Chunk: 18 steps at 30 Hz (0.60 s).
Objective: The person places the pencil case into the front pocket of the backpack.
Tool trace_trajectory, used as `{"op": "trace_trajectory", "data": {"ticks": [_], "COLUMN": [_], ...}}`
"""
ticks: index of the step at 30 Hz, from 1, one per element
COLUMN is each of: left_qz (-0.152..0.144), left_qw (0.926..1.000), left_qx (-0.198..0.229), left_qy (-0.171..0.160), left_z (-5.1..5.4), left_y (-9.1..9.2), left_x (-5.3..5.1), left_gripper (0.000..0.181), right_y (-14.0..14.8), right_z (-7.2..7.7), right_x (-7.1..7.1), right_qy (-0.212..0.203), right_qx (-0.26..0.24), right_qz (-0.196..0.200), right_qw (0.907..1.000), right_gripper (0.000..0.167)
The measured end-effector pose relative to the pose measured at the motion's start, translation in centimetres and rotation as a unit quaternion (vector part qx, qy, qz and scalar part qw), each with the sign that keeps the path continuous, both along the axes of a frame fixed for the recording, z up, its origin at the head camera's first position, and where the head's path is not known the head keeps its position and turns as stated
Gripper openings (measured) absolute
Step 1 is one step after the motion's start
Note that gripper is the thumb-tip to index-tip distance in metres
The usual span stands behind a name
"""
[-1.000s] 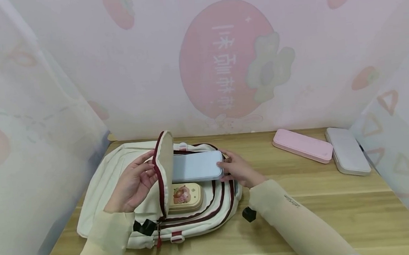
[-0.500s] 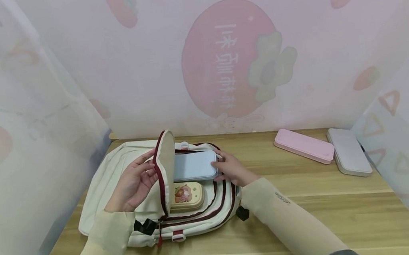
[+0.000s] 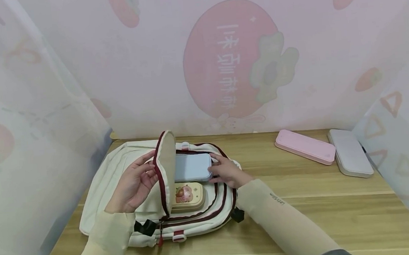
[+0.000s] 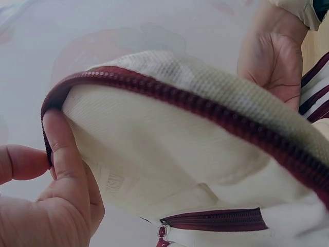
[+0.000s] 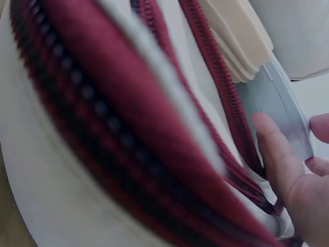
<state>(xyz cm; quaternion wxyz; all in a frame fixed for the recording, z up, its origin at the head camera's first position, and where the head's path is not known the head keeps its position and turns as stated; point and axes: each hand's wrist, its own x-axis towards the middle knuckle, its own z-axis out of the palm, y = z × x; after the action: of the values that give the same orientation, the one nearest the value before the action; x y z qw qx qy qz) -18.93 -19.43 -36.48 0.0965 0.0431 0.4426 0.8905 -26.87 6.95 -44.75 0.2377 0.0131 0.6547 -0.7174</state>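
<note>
A cream backpack [image 3: 105,195] with dark red zips lies on its back, its front pocket unzipped. My left hand [image 3: 137,185] pinches the zipped edge of the raised pocket flap [image 4: 144,134] between thumb and fingers. Inside the pocket, partly behind the flap, is a light blue pencil case [image 3: 193,167]. My right hand [image 3: 227,171] holds that case's right end; in the right wrist view its fingers lie along one side of the case [image 5: 285,113] and the thumb on the other. Nearer the front of the pocket sits a cream pencil case [image 3: 186,197] with a cartoon print.
A pink case [image 3: 305,145] and a whitish-grey case [image 3: 350,152] lie at the back right of the wooden table [image 3: 306,223]. Printed curtains [image 3: 142,76] close in the back and sides. A red zip pull [image 3: 160,241] hangs at the bag's front.
My right hand has moved left with the light blue pencil case, which has slid farther into the pocket behind the flap. The left hand stays at the flap's edge.
</note>
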Motion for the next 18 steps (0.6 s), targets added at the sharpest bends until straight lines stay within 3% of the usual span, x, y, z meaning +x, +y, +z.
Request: {"op": "trace_trajectory", "data": {"ticks": [18], "left_qz": [-0.005], "left_qw": [1.0000], "left_qx": [-0.002], "left_qy": [0.003], "left_z": [-0.1], "left_y": [0.0], "left_x": [0.4], "left_gripper": [0.038], "right_y": [-1.2], "right_z": [-0.6], "right_x": [0.5], "right_qy": [0.015], "right_qx": [0.023], "right_qz": [-0.011], "right_qw": [0.9996], "right_gripper": [0.068]}}
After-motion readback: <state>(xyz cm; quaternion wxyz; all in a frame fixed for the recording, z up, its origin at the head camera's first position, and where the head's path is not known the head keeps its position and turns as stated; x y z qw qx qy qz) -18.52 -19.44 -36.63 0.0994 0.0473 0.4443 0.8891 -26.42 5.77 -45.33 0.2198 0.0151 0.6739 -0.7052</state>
